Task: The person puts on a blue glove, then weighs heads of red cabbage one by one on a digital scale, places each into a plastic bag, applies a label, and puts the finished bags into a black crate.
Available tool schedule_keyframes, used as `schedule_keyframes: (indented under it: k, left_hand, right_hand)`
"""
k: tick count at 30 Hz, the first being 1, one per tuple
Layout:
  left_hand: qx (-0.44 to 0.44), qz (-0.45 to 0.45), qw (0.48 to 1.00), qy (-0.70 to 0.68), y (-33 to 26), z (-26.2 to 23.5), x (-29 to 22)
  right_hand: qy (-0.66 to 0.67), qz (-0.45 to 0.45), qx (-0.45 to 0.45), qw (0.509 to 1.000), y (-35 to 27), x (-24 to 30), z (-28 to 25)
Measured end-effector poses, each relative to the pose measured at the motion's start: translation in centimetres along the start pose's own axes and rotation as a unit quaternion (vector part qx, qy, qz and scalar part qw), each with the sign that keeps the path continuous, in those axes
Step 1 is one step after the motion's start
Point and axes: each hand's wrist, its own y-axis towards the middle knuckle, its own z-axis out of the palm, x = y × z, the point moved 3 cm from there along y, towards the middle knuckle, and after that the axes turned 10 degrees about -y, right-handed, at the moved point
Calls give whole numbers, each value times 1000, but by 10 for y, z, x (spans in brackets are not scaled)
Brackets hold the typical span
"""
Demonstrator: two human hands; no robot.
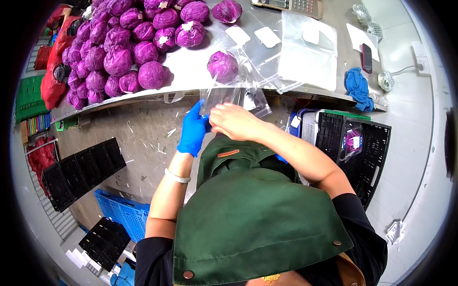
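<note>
My left hand (193, 129), in a blue glove, and my bare right hand (234, 121) both grip a clear plastic bag (234, 97) at the near edge of a steel table (191, 66). The bag hangs open between them. Just beyond it, a single red cabbage (222, 66) sits alone on the table. A large pile of red cabbages (124, 43) covers the table's left part.
More clear bags (307, 57) and white labels (267, 36) lie on the table's right, with a scale (291, 5), a phone (366, 57) and a blue cloth (358, 86). A black crate (358, 143) at right holds a bagged cabbage. Black and blue crates (81, 171) sit on the floor at left.
</note>
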Motion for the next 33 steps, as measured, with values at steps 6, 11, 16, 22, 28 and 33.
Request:
schedule_keyframes:
  k: [6,11,16,22,28,33]
  left_hand:
    - [52,157,954,250,-9,-13,1]
    - [55,267,854,443,-27,-29,-25]
    - [-48,425,776,465,9,-34,-43]
    - [220,475,541,658,47,-10,-41]
    - [155,-2,984,90,113,-19,-73]
    - [74,-124,985,-93,140,-18,-36]
  right_hand:
    - [-135,66,147,978,-160,-28,-19]
    - [-163,268,464,828,-320,-61,6]
    - [-296,211,14,931,-117,-77,-50]
    - [-52,62,43,996,-53,-134,-34]
    - [502,420,32,756,-29,-190,-25]
    - [-29,468,-201,860,-14,-192,-43]
